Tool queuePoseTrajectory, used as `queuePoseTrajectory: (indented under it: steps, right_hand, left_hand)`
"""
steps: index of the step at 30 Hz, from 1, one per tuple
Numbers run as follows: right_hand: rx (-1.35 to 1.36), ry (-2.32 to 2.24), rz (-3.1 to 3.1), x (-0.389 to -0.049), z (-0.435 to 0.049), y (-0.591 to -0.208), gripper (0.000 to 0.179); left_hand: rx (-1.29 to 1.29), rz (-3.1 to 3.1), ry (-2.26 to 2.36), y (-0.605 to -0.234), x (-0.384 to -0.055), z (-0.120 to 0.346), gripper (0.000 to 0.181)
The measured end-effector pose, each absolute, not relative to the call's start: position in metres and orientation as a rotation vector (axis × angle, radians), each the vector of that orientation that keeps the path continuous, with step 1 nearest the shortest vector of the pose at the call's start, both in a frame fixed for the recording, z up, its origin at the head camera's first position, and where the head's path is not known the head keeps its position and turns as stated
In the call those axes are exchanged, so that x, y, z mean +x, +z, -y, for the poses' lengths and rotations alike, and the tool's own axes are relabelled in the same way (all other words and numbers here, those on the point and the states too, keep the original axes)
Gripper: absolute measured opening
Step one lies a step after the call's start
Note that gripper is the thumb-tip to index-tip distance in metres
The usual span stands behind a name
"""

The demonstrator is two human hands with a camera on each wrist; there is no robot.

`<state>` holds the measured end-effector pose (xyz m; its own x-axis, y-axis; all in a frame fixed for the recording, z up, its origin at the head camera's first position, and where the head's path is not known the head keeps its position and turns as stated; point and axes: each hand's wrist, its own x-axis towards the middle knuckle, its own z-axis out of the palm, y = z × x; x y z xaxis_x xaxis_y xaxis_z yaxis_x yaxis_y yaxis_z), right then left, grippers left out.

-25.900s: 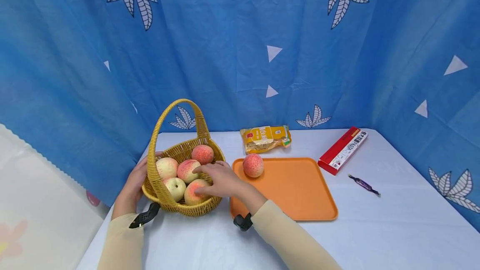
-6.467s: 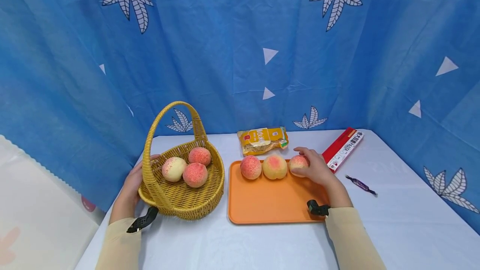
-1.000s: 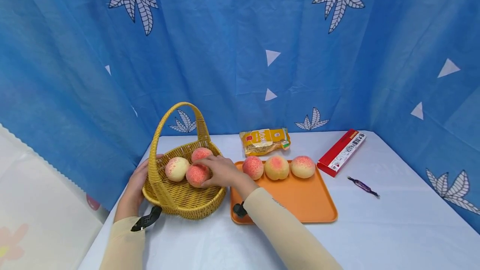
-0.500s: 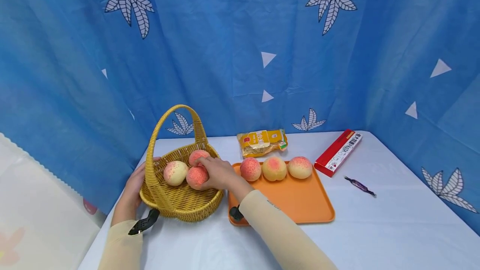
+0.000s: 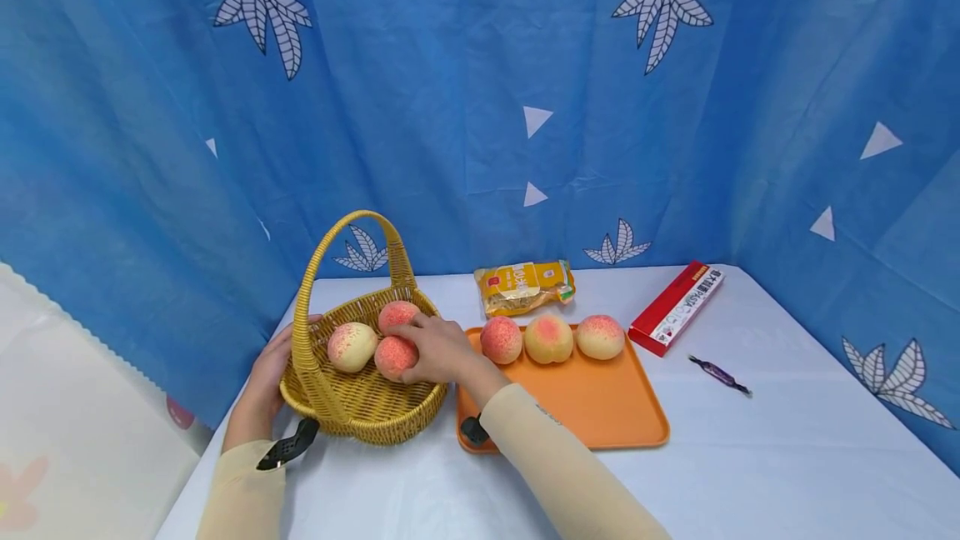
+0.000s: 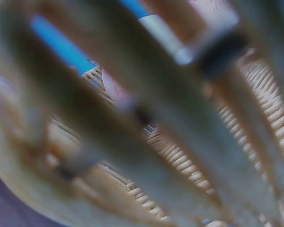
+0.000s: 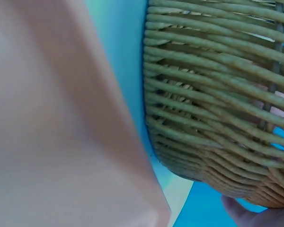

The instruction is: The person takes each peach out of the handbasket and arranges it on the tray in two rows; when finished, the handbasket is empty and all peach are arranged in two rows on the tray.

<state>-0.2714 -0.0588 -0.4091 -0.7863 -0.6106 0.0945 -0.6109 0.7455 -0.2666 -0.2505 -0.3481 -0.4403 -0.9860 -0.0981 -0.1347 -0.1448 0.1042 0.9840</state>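
Note:
In the head view a yellow wicker basket point(image 5: 378, 432) with a tall handle stands at the left. Three peaches are inside: a pale one point(image 5: 352, 347), a pink one at the back point(image 5: 399, 313) and another pink peach point(image 5: 394, 357) in front of that. My right hand point(image 5: 444, 354) reaches over the basket's right rim and pinches the front pink peach between thumb and fingers. My left hand point(image 5: 268, 373) holds the basket's left side, its fingertips near the rim. The right wrist view is largely filled by the basket's woven wall point(image 7: 208, 99); the left wrist view is blurred.
An orange tray point(image 5: 592, 411) right of the basket bears a row of three peaches point(image 5: 548, 338) along its far edge. Behind it lies a yellow food packet point(image 5: 525, 287). Farther right are a red and white pasta box point(image 5: 677, 309) and a purple wrapped candy point(image 5: 720, 374).
Over the earlier frames, two peaches have joined the first on the tray, and the basket holds fewer. The right hand has come back from the tray and taken hold of a pink peach.

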Motion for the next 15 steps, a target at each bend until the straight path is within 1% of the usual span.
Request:
queuePoseTrajectory:
  steps: [3, 8, 15]
  right_hand:
    - [1.01, 0.437, 2.94, -0.2712, 0.0589, -0.4101, 0.07]
    - [1.001, 0.481, 2.915, -0.2708, 0.0584, -0.4108, 0.071]
    - [0.979, 0.747, 2.892, -0.2704, 0.0542, -0.4127, 0.074]
  left_hand:
    - [-0.253, -2.299, 2.069, -0.4395, -0.25, 0.3471, 0.054]
    - [-0.24, -2.302, 2.074, -0.439, -0.2493, 0.3473, 0.054]
    - [-0.23, -2.322, 2.066, -0.4389, -0.247, 0.3474, 0.055]
